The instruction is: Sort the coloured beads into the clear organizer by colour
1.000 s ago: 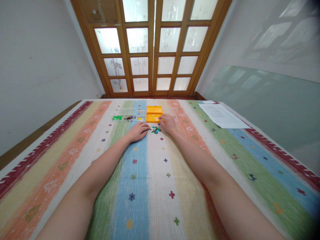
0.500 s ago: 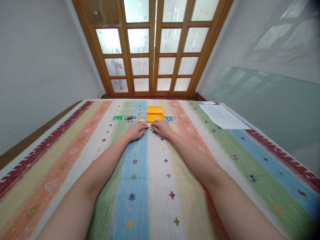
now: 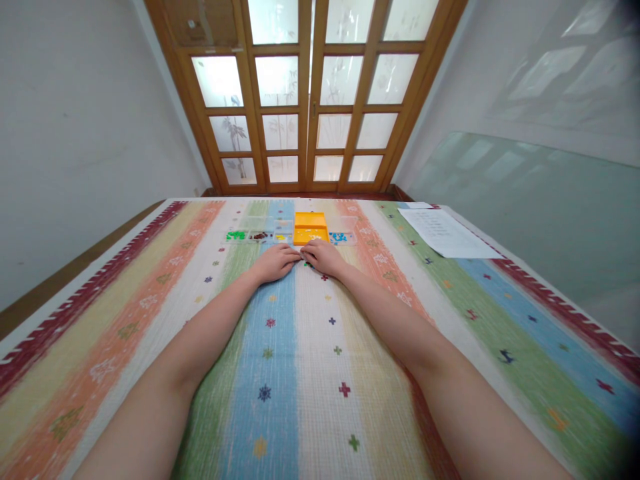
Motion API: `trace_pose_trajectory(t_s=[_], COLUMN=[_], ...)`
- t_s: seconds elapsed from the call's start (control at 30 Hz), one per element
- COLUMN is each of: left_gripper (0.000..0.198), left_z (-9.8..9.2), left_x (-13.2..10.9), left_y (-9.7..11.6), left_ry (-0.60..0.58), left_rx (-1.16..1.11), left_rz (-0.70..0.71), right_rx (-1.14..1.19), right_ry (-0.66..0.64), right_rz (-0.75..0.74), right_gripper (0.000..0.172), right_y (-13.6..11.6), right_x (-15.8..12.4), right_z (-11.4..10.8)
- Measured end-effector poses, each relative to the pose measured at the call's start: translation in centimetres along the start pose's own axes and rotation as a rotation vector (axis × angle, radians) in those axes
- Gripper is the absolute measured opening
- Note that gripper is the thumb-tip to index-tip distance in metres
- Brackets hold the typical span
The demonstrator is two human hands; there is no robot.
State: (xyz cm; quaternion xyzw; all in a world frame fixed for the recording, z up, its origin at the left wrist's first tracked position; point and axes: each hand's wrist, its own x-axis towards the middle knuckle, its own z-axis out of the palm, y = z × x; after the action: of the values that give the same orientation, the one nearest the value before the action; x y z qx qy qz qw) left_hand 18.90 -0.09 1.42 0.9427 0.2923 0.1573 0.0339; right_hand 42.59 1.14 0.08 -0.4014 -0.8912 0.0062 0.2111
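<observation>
My left hand (image 3: 275, 262) and my right hand (image 3: 323, 257) meet at the fingertips over the tablecloth. Both are closed in a pinch, and what they hold is too small to name. Small green and dark pieces (image 3: 307, 264) show beneath my right fingers, partly hidden. Just beyond the hands stands an open yellow box (image 3: 311, 234) with its lid up and pale bits inside. Clear boxes flank it, with green pieces (image 3: 235, 236), dark brown pieces (image 3: 260, 237) and yellow pieces (image 3: 281, 237) to the left, and blue pieces (image 3: 339, 237) to the right.
A striped tablecloth (image 3: 320, 373) covers the table. Printed white paper (image 3: 447, 233) lies at the far right. A glass panel (image 3: 525, 207) leans on the right wall, and wooden doors (image 3: 306, 110) with glass panes stand behind the table.
My left fingertips have moved slightly right and now touch those of my right hand. The small gap between the hands has closed. The boxes have stayed in place.
</observation>
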Motion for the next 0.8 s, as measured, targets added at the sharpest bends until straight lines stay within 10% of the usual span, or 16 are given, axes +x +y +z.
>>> trace_pose_trajectory(t_s=[0.8], left_gripper=[0.035], left_z=[-0.08], left_x=[0.04], left_y=[-0.45], left_ry=[-0.019], left_rx=[0.038], left_rz=[-0.047], right_rx=[0.021], right_ry=[-0.010], right_rz=[0.025], right_gripper=[0.027], right_y=[0.07], right_x=[0.06], right_z=[0.05])
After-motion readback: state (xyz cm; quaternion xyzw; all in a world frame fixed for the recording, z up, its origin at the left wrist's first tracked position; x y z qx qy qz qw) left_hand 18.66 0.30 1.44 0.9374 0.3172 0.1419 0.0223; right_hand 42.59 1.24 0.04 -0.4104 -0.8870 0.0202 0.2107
